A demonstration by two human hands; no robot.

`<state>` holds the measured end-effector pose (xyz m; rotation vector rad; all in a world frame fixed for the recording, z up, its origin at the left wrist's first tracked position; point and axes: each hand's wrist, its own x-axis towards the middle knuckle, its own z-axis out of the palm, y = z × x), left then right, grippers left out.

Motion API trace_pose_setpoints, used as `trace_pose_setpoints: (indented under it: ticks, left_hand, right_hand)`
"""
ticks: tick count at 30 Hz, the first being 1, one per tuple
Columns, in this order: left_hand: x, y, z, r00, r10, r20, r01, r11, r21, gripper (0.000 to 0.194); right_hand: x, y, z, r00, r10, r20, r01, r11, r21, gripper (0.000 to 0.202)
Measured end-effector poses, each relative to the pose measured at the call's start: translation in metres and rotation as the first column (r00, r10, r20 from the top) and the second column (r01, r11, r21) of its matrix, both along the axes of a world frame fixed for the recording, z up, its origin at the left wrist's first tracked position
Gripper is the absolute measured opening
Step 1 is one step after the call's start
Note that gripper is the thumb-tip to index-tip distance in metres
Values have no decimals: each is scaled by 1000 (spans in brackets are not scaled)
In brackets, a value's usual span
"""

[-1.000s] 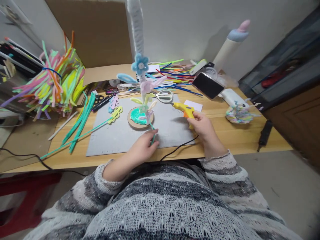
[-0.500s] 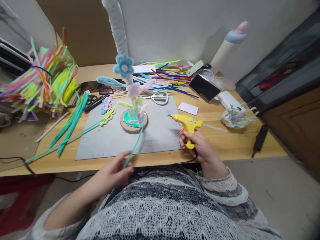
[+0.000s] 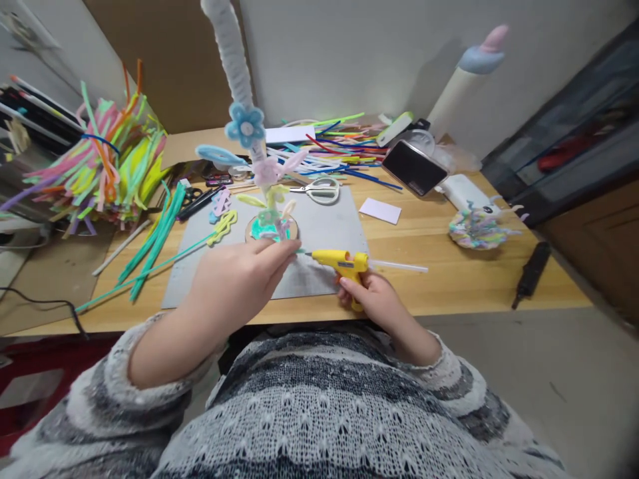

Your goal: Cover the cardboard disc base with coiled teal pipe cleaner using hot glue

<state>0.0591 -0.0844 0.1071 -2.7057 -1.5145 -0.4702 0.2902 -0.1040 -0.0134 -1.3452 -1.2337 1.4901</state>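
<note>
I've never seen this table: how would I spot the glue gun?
Find the wooden table, then the grey mat on it. At the mat's near right corner, the right hand grips the glue gun. Its yellow pistol shape, with a glue stick jutting from the back, sets it apart from the scissors and pale card.

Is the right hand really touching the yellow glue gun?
Touching. The head view shows the right hand wrapped around the handle of the yellow glue gun.
</note>
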Motion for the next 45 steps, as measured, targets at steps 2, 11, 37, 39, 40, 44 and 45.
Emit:
trace_pose_setpoints:
  ticks: [2, 11, 37, 39, 40, 44, 45]
  left_hand:
    - [7, 6, 3, 1000, 10, -10, -10, 999, 33, 32]
    - [27, 24, 27, 977, -110, -183, 155, 956, 249, 35]
    - [40, 57, 23, 967, -230, -113, 256, 885, 390, 33]
    - [40, 57, 22, 966, -227, -124, 258, 884, 389, 34]
    - [39, 57, 22, 967, -224, -125, 255, 885, 390, 35]
    - [39, 59, 20, 968, -228, -107, 252, 879, 404, 36]
    - [39, 59, 20, 967, -233, -101, 254, 875, 411, 36]
  right_hand:
    - [-3, -1, 1, 994, 60, -86, -61, 998, -4, 23]
    - [-24, 10, 11, 951, 25, 309, -129, 939, 319, 22]
    - [-46, 31, 1, 909, -42, 415, -135, 912, 387, 30]
    - [-46, 30, 2, 901, -46, 431, -137, 913, 384, 31]
    - [-46, 30, 2, 897, -47, 439, -140, 913, 384, 31]
    - [-46, 30, 3, 882, -47, 468, -148, 917, 371, 32]
    - [-46, 30, 3, 879, -48, 475, -149, 918, 368, 32]
